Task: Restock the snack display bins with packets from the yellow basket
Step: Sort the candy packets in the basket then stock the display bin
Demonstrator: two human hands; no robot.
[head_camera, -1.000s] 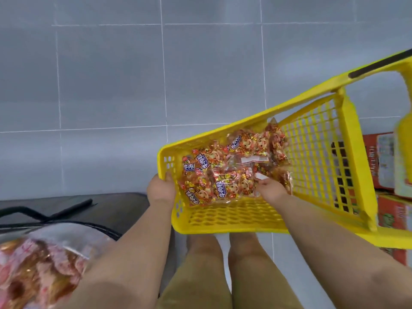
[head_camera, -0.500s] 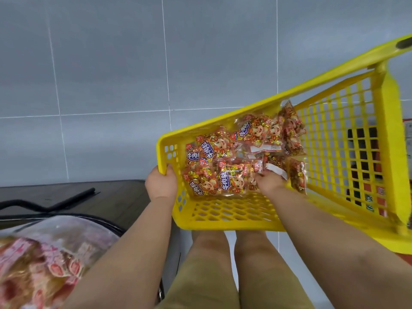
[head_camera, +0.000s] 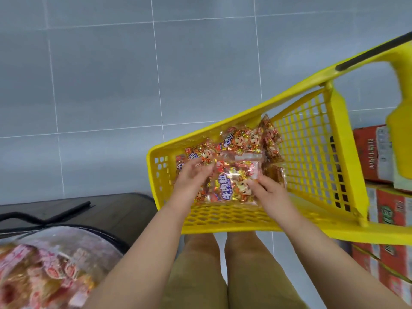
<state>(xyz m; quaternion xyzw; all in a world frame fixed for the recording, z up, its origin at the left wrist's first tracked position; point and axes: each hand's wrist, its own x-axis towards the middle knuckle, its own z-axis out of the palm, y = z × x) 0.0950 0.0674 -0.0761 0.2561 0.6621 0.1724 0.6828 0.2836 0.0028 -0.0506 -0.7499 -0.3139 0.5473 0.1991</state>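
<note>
Currently the yellow basket [head_camera: 312,101] is tilted, its open side facing the person, and it serves as the reference for all positions below. Both hands are inside the basket, at its near-left corner.

- Left hand [head_camera: 193,178]: fingers curled over the left edge of the front packet [head_camera: 231,186], gripping it.
- Right hand [head_camera: 268,191]: fingers and thumb pinch the lower right edge of the same packet.
- Front packet: held between both hands, just above the basket's mesh floor, printed face towards the camera.
- Other packets [head_camera: 247,139]: piled behind the front packet, against the basket's far wall.
- Black grip bar [head_camera: 370,52]: on the basket's upper rim, at its far right.
- Display bin [head_camera: 104,238]: below and left of the basket, apart from it, holding pink-wrapped snacks.
- Cardboard boxes [head_camera: 374,152]: stacked to the right of the basket, partly seen through its mesh.
- Tiled floor [head_camera: 89,85]: grey, behind the basket.
</note>
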